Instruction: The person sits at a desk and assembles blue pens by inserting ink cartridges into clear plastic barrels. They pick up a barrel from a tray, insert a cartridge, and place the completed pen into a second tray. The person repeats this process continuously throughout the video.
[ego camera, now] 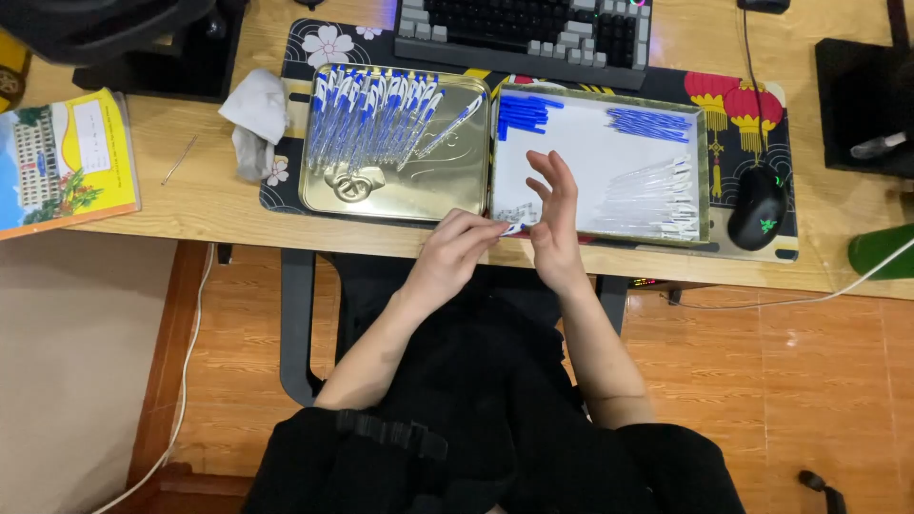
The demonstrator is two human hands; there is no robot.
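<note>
I'm pinching a small blue-and-white pen part (514,227) in my left hand (455,252) at the worktop (209,205) edge, while my right hand (555,221) is spreading its fingers beside the white-lined tray (600,157).

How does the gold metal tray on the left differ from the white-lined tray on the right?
The gold metal tray has a bare shiny floor; the white-lined tray has a white one. The gold tray holds one dense row of assembled blue-and-white pens; the white-lined tray holds separate groups: blue parts, thin blue refills, clear barrels. Both are shallow and rectangular, side by side.
</note>
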